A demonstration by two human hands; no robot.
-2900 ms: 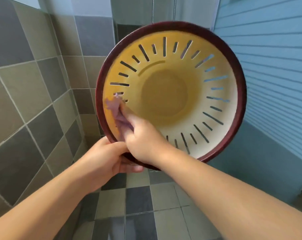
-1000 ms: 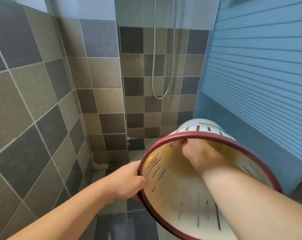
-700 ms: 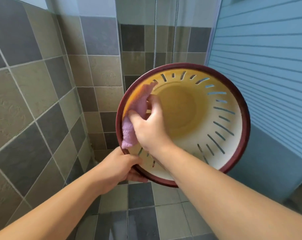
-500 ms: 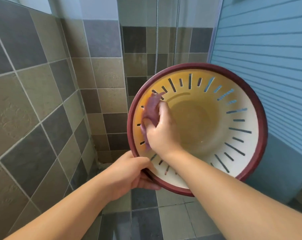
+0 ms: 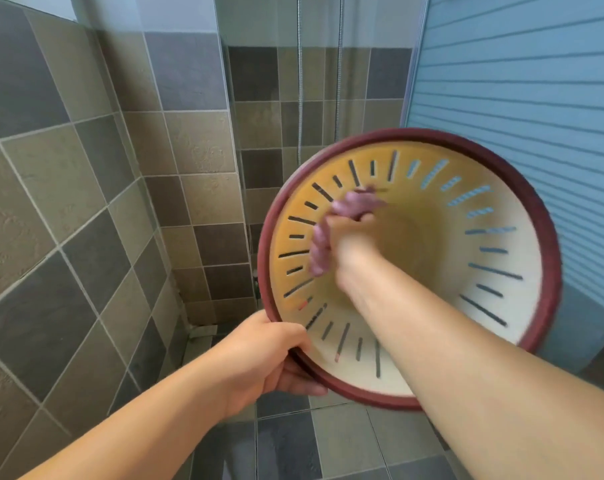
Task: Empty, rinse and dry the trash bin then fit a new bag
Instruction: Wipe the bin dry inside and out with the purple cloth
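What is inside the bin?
Inside the bin you can see the right hand gripping a purple cloth against the slotted wall. No trash or bag shows. The arm hides part of the wall.

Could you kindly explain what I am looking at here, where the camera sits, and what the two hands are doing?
There is no machine here: a person wears one wide-angle camera on the head, looking forward and down, so you see their own forearms reaching out. The setting is a tiled bathroom, with a shower hose hanging at the back and a blue ribbed panel to the right. The left hand grips the dark red rim of a slotted trash bin, held up with its opening towards the camera. The right hand is deep inside the bin, clutching a purple cloth against the inner wall. The hand and cloth are blurred.
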